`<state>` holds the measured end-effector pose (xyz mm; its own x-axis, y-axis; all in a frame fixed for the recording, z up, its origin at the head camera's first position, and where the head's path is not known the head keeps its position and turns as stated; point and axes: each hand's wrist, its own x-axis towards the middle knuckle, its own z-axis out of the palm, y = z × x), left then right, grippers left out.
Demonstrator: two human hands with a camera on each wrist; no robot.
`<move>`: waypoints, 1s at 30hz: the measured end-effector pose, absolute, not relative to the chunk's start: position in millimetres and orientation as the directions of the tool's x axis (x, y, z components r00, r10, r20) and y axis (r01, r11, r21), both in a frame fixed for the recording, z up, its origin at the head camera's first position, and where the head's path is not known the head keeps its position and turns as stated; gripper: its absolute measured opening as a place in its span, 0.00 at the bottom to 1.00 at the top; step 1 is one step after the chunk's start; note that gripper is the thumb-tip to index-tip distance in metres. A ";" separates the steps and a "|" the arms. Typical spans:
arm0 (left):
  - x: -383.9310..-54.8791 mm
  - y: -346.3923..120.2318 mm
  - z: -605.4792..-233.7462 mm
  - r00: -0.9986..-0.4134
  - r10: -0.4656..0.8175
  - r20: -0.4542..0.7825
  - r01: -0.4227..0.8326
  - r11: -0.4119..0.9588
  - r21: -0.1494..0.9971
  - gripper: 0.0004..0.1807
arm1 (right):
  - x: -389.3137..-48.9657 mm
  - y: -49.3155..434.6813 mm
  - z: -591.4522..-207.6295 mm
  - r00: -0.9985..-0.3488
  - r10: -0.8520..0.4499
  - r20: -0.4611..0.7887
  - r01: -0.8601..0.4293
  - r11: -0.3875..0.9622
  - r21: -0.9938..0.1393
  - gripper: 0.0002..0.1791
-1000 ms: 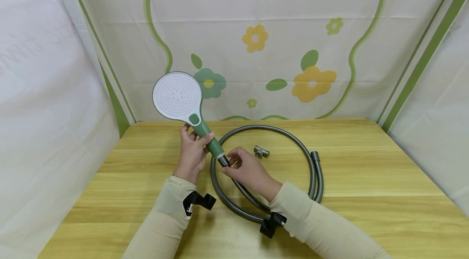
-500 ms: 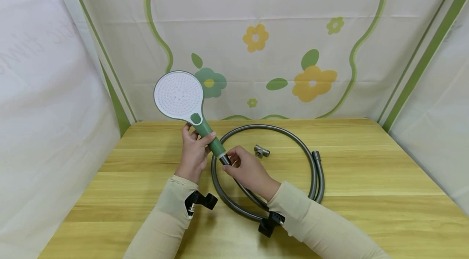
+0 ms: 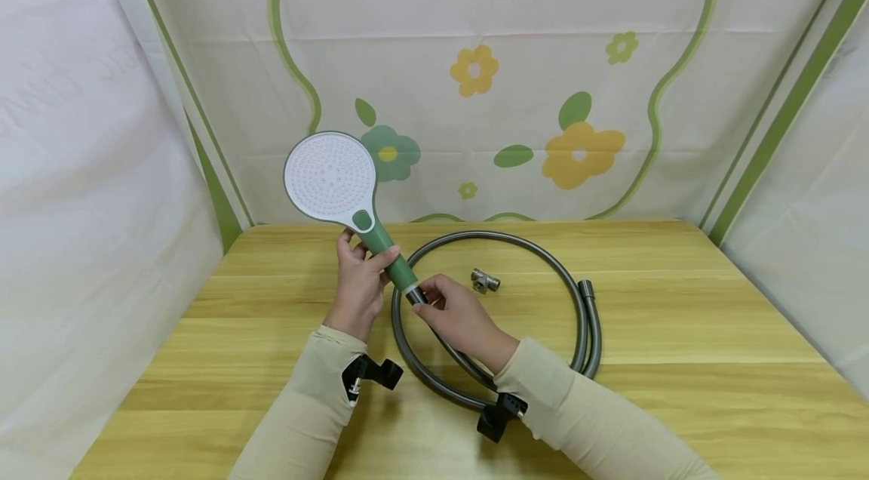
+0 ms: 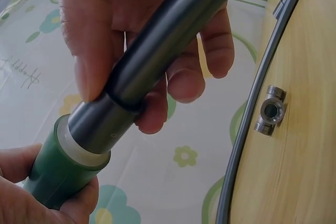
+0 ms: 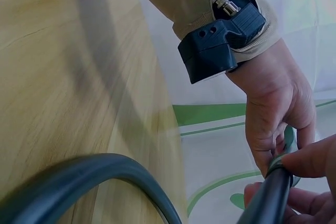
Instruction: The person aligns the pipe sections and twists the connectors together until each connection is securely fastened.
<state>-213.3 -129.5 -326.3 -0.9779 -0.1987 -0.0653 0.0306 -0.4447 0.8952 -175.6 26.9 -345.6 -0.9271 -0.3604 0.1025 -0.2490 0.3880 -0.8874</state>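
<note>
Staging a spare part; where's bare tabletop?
Bare: table between hose and right fabric wall; also between left sleeve and left fabric wall. Crowded: middle, with hose, tee fitting, left hand, right hand.

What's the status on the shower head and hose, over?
Left hand grips shower head by green handle. Right hand pinches collar of dark hose, against handle's white ring. Metal tee lies apart; nothing seen in the way.
</note>
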 end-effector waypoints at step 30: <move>-211.4 -130.2 -326.7 -0.979 -0.194 -0.063 0.030 -0.442 0.896 0.47 | -177.3 27.3 -348.4 -0.914 -0.405 -0.011 -0.092 0.234 -0.968 0.17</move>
<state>-211.4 -130.2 -326.7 -0.9789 -0.1941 -0.0633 0.0298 -0.4422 0.8964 -177.3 27.3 -348.4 -0.9141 -0.4052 -0.0108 -0.0925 0.2343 -0.9678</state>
